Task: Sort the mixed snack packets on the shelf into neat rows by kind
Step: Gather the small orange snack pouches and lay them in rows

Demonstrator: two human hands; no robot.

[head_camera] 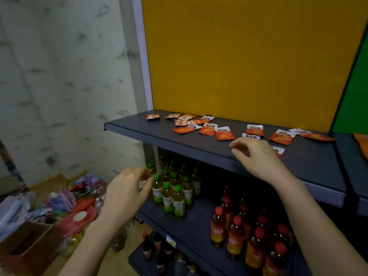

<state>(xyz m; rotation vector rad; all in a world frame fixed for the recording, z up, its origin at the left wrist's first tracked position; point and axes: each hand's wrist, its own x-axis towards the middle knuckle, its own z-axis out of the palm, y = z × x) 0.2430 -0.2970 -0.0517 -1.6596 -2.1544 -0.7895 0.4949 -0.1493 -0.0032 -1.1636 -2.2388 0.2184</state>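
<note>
Several small orange-and-white snack packets (224, 133) lie scattered on the dark top shelf (151, 134), some overlapping at the back left (186, 120). My right hand (256, 156) hovers over the shelf's front part with loosely curled fingers and holds nothing; it partly hides one packet (279, 150) and another (251, 136) behind it. My left hand (127, 192) is lower, below the shelf edge, in front of the bottles, fingers loosely curled and empty.
Green-capped bottles (171, 196) and red-capped bottles (237, 234) stand on the shelf below. Darker bottles fill the lowest shelf. A cardboard box (25, 242) and a pile of colourful packages (79, 200) sit on the floor left. Orange packets (362, 144) show on the neighbouring shelf, far right.
</note>
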